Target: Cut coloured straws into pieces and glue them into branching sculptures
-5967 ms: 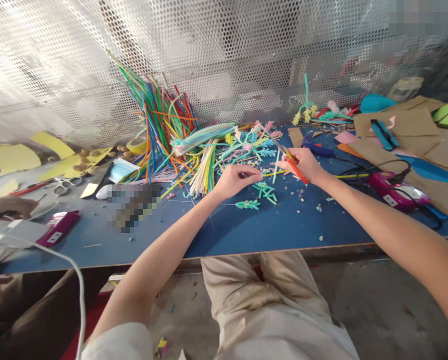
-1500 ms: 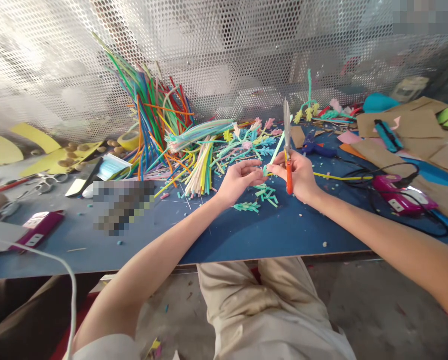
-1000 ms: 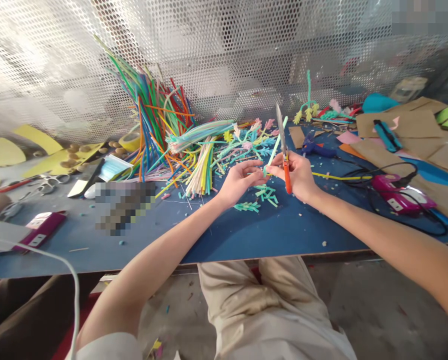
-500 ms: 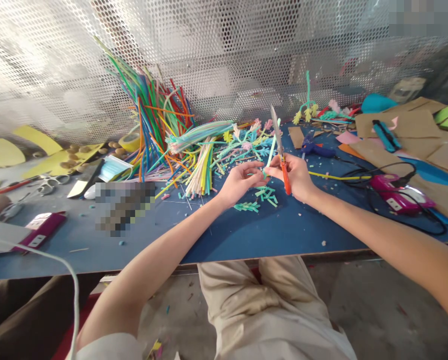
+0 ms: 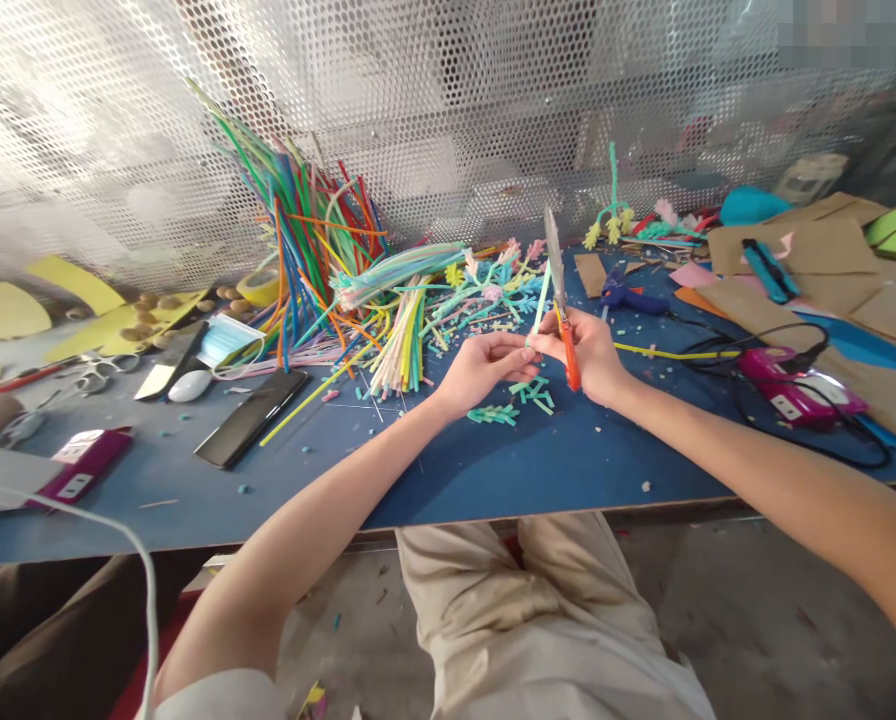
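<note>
My left hand (image 5: 482, 372) is closed in a pinch at the lower end of a pale green pipe cleaner (image 5: 543, 298). My right hand (image 5: 594, 358) meets it there, fingertips on the same pipe cleaner. Scissors with orange handles (image 5: 570, 358) also rest in the right hand, their blades pointing up and away beside the pipe cleaner. Whether the blades are fully together I cannot tell. Below the hands lie short green pipe cleaner pieces (image 5: 536, 393) and a small leaf-like green sprig (image 5: 494, 413) on the blue table (image 5: 523, 470).
Behind my left hand are bundled pipe cleaners (image 5: 403, 345) and finished colourful sprigs (image 5: 493, 290). A phone (image 5: 251, 418) lies leftward. On the right are a glue gun (image 5: 635, 298), a magenta power strip (image 5: 800, 390) with black cables, and brown cardboard (image 5: 830, 250). A perforated metal panel (image 5: 418, 120) borders the back.
My left fingers have drawn closer together at the pipe cleaner's lower end. The pipe cleaner's upper tip has moved slightly down and left. The scissors stay in my right hand, almost unmoved.
</note>
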`<move>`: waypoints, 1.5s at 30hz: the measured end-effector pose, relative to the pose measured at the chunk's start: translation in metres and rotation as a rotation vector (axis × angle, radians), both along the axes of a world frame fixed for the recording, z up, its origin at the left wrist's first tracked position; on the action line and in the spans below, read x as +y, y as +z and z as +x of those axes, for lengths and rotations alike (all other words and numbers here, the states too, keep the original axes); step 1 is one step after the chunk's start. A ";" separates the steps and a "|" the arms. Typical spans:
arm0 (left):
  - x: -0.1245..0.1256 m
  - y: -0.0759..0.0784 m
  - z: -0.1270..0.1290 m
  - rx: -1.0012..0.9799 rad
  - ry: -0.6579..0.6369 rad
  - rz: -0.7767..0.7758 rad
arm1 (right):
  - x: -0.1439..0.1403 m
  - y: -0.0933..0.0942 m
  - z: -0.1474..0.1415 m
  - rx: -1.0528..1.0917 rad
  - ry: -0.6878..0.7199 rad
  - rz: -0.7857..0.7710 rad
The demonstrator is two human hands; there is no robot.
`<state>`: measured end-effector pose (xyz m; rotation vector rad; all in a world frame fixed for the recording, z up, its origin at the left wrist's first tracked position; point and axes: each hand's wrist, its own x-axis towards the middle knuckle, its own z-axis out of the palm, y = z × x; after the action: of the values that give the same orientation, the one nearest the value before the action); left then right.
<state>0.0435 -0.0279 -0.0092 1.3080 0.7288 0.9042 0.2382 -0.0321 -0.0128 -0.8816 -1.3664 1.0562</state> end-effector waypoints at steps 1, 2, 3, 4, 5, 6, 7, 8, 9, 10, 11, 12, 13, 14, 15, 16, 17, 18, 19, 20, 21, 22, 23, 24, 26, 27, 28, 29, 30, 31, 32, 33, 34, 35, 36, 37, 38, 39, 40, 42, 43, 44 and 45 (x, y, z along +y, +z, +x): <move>0.000 0.000 0.000 0.007 0.005 -0.006 | -0.001 0.000 0.000 0.000 0.006 0.002; 0.001 0.001 -0.001 0.010 0.008 -0.010 | -0.001 0.000 0.000 -0.001 0.009 0.005; 0.001 0.001 -0.002 0.012 0.011 -0.012 | -0.001 0.001 0.000 -0.004 0.007 0.009; 0.002 0.002 -0.002 0.014 0.012 -0.014 | -0.001 0.001 0.000 -0.007 0.001 0.011; 0.002 0.002 -0.003 0.019 0.014 -0.014 | -0.001 0.001 0.000 -0.014 -0.009 0.015; 0.003 0.003 -0.004 0.026 0.018 -0.013 | -0.001 0.001 0.001 -0.025 -0.021 0.020; 0.003 0.003 -0.004 0.037 0.023 -0.011 | 0.000 0.000 0.001 -0.039 -0.034 0.028; 0.003 0.003 -0.005 0.050 0.027 -0.009 | 0.001 0.000 0.002 -0.054 -0.045 0.037; 0.004 0.003 -0.006 0.061 0.031 -0.009 | 0.001 -0.001 0.003 -0.065 -0.052 0.044; 0.004 0.003 -0.006 0.070 0.032 -0.009 | 0.002 -0.001 0.004 -0.069 -0.054 0.052; 0.004 0.003 -0.006 0.075 0.032 -0.009 | 0.003 -0.002 0.004 -0.065 -0.053 0.057; 0.005 0.002 -0.007 0.078 0.029 -0.009 | 0.004 -0.003 0.005 -0.058 -0.050 0.059; 0.005 0.002 -0.007 0.080 0.025 -0.008 | 0.005 -0.004 0.005 -0.052 -0.048 0.059; 0.005 0.002 -0.008 0.084 0.021 -0.004 | 0.006 -0.004 0.005 -0.050 -0.048 0.060; 0.005 0.002 -0.008 0.090 0.016 -0.001 | 0.006 -0.004 0.006 -0.051 -0.051 0.061; 0.006 0.002 -0.009 0.098 0.010 0.001 | 0.006 -0.004 0.006 -0.056 -0.055 0.064; 0.006 0.002 -0.009 0.104 0.003 0.002 | 0.005 -0.004 0.005 -0.064 -0.059 0.069; 0.006 0.003 -0.009 0.107 -0.005 0.004 | 0.005 -0.003 0.005 -0.075 -0.061 0.076; 0.005 0.003 -0.009 0.109 -0.013 0.007 | 0.004 -0.002 0.005 -0.088 -0.062 0.083; 0.005 0.004 -0.009 0.111 -0.025 0.011 | 0.003 -0.001 0.005 -0.104 -0.062 0.088; 0.004 0.005 -0.009 0.114 -0.036 0.019 | 0.003 0.000 0.005 -0.123 -0.062 0.092; 0.003 0.006 -0.009 0.117 -0.038 0.032 | 0.002 0.002 0.005 -0.146 -0.061 0.097; 0.002 0.008 -0.008 0.118 -0.028 0.049 | 0.001 0.003 0.006 -0.168 -0.057 0.101; 0.002 0.010 -0.008 0.114 -0.002 0.065 | 0.001 0.005 0.007 -0.190 -0.051 0.102; 0.002 0.014 -0.009 0.086 0.095 0.098 | 0.002 0.007 0.012 -0.240 -0.030 0.100; 0.003 0.016 -0.009 0.064 0.154 0.114 | 0.002 0.008 0.015 -0.269 -0.020 0.099; 0.004 0.017 -0.010 0.037 0.212 0.129 | 0.004 0.009 0.019 -0.302 -0.015 0.103; 0.006 0.019 -0.012 0.008 0.266 0.145 | 0.006 0.010 0.024 -0.342 -0.014 0.116; 0.009 0.020 -0.013 -0.023 0.313 0.161 | 0.008 0.010 0.029 -0.385 -0.020 0.139; 0.011 0.021 -0.015 -0.053 0.355 0.177 | 0.011 0.011 0.033 -0.428 -0.029 0.168; 0.013 0.022 -0.017 -0.077 0.389 0.192 | 0.014 0.011 0.038 -0.468 -0.042 0.194; 0.015 0.022 -0.018 -0.090 0.420 0.210 | 0.016 0.012 0.042 -0.505 -0.060 0.216; 0.016 0.023 -0.019 -0.092 0.444 0.229 | 0.019 0.013 0.046 -0.541 -0.084 0.229; 0.017 0.023 -0.020 -0.079 0.458 0.247 | 0.021 0.014 0.048 -0.575 -0.109 0.231; 0.017 0.023 -0.021 -0.056 0.461 0.262 | 0.022 0.015 0.051 -0.605 -0.129 0.224; 0.017 0.024 -0.021 -0.030 0.454 0.275 | 0.022 0.017 0.052 -0.633 -0.140 0.212; 0.016 0.024 -0.021 -0.002 0.438 0.284 | 0.022 0.019 0.053 -0.659 -0.139 0.203; 0.015 0.024 -0.020 0.026 0.419 0.292 | 0.021 0.021 0.054 -0.686 -0.122 0.198; 0.014 0.024 -0.020 0.052 0.401 0.303 | 0.020 0.023 0.054 -0.710 -0.097 0.200; 0.013 0.025 -0.020 0.098 0.388 0.341 | 0.017 0.027 0.053 -0.762 -0.051 0.216; 0.012 0.025 -0.020 0.121 0.388 0.366 | 0.015 0.028 0.052 -0.789 -0.040 0.219; 0.011 0.025 -0.020 0.143 0.389 0.394 | 0.013 0.028 0.050 -0.812 -0.034 0.213; 0.010 0.026 -0.020 0.161 0.392 0.423 | 0.011 0.029 0.048 -0.829 -0.030 0.202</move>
<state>0.0231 -0.0177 0.0168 1.6555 0.9762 1.3306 0.2866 -0.0210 0.0159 -1.2449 -2.0844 0.5064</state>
